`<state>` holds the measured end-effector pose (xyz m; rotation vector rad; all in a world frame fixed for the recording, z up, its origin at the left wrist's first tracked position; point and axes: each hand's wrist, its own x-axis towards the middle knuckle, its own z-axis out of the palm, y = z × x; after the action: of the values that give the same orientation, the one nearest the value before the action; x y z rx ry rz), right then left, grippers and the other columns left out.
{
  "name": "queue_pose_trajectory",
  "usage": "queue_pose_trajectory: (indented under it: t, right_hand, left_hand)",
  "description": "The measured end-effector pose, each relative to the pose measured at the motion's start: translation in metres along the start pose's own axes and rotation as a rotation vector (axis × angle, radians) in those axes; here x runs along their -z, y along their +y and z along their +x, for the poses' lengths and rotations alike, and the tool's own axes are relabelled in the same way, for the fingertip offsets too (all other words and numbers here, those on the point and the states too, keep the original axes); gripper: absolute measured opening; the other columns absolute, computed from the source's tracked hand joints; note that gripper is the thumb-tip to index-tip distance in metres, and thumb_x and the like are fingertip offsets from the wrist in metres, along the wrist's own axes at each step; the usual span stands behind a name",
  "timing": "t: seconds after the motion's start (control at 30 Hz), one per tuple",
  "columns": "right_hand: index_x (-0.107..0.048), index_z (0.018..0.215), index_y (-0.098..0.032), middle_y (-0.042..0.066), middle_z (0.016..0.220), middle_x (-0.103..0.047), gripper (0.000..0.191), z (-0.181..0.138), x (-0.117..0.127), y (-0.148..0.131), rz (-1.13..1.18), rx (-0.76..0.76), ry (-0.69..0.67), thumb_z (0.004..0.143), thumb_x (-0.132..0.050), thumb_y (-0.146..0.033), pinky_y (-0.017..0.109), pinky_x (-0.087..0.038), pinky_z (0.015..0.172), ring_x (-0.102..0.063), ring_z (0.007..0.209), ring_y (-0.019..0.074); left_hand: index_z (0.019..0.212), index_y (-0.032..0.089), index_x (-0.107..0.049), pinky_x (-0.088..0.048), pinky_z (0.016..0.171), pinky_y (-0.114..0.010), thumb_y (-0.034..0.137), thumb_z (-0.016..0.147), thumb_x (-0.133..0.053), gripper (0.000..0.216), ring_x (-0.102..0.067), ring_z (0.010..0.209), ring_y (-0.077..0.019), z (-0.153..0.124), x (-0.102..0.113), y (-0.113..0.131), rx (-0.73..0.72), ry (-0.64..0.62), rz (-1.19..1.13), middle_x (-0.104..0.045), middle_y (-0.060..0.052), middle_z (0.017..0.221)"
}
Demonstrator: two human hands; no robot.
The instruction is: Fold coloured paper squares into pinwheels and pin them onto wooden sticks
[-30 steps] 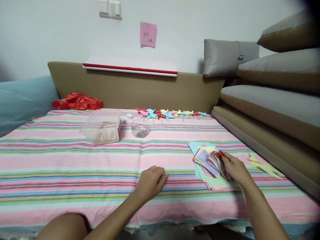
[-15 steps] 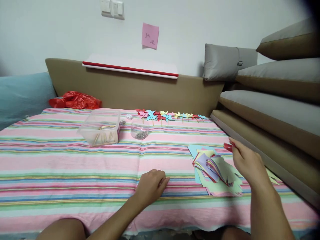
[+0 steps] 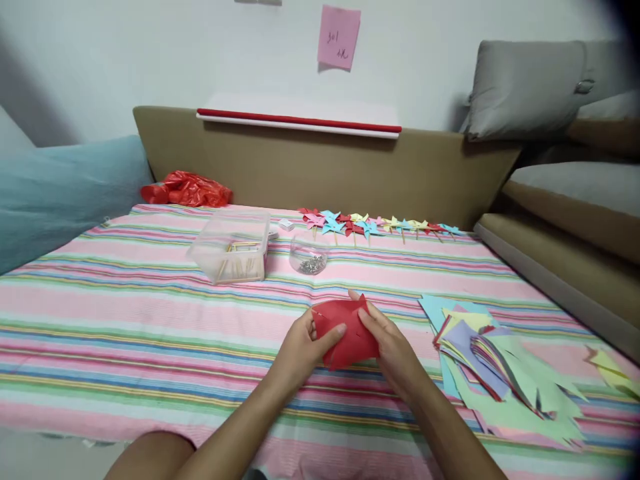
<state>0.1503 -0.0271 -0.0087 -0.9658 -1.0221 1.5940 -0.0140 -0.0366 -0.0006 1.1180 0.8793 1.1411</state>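
Observation:
A red sheet of paper (image 3: 345,343) with cut edges is held up over the striped cloth, between both hands. My left hand (image 3: 305,343) grips its left side, thumb lying across the front. At the upper right edge, my right hand (image 3: 387,333) pinches the same paper, its thumb pressed near a raised corner. To the right lies a loose pile of coloured paper pieces (image 3: 505,367), in green, purple, yellow and blue. Beyond the hands stands a clear round tub (image 3: 309,257) of small metal pins or fasteners. Left of it is a clear plastic box (image 3: 230,250) with short wooden sticks inside.
Several paper pinwheels on sticks (image 3: 350,227) lie along the back of the striped cloth (image 3: 125,320). A crumpled red plastic bag (image 3: 190,190) sits at the back left by a blue cushion (image 3: 75,187). Stacked grey-brown cushions (image 3: 575,200) border the right side.
My right hand has come from the paper pile to the middle with the red paper. My left hand now grips that paper too. The view has turned left.

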Motion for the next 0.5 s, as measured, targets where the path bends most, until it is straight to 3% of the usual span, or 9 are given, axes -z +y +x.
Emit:
queue_pose_trajectory:
  t: [0.13, 0.23, 0.33, 0.43, 0.5]
  right_hand:
    - [-0.037, 0.156, -0.034, 0.006, 0.144, -0.061, 0.071, -0.006, 0.006, 0.003, -0.180, 0.025, 0.003, 0.093, -0.059, -0.057, 0.047, -0.051, 0.105, -0.062, 0.127, 0.0280]
    - [-0.020, 0.161, -0.039, 0.008, 0.154, -0.050, 0.081, -0.015, 0.011, 0.007, -0.444, 0.207, 0.032, 0.093, -0.062, -0.053, 0.050, -0.050, 0.107, -0.057, 0.132, 0.0281]
    - [-0.039, 0.153, -0.042, 0.007, 0.162, -0.036, 0.080, -0.024, 0.015, 0.012, -0.817, 0.490, -0.012, 0.083, -0.078, -0.044, 0.054, -0.044, 0.113, -0.041, 0.145, 0.0323]
    - [-0.067, 0.129, -0.036, 0.008, 0.162, -0.034, 0.045, -0.027, 0.013, 0.015, -0.973, 0.724, -0.057, 0.086, -0.075, -0.033, 0.052, -0.045, 0.112, -0.037, 0.148, 0.0330]
    - [-0.075, 0.112, -0.032, 0.010, 0.158, -0.040, 0.023, -0.027, 0.009, 0.016, -0.973, 0.778, -0.028, 0.090, -0.069, -0.028, 0.051, -0.048, 0.109, -0.042, 0.144, 0.0319]
  left_hand:
    - [0.113, 0.016, -0.071, -0.055, 0.087, -0.035, 0.041, 0.082, -0.078, 0.040, -0.071, 0.096, -0.0249, -0.004, -0.001, -0.006, 0.018, 0.110, -0.019, -0.078, -0.009, 0.105]
    - [0.108, 0.014, -0.073, -0.055, 0.075, -0.030, 0.042, 0.081, -0.079, 0.039, -0.071, 0.086, -0.0225, -0.007, -0.001, -0.010, 0.052, 0.218, -0.086, -0.078, -0.010, 0.103]
    - [0.108, 0.013, -0.074, -0.053, 0.066, -0.027, 0.041, 0.081, -0.080, 0.040, -0.070, 0.079, -0.0199, -0.009, 0.000, -0.012, 0.079, 0.259, -0.181, -0.078, -0.010, 0.099]
    - [0.105, 0.012, -0.073, -0.053, 0.066, -0.026, 0.041, 0.081, -0.080, 0.038, -0.069, 0.075, -0.0176, -0.011, -0.001, -0.013, 0.079, 0.256, -0.251, -0.078, -0.009, 0.093]
    - [0.100, 0.012, -0.073, -0.052, 0.065, -0.024, 0.041, 0.080, -0.080, 0.036, -0.067, 0.070, -0.0156, -0.011, -0.002, -0.014, 0.071, 0.266, -0.264, -0.077, -0.007, 0.088]
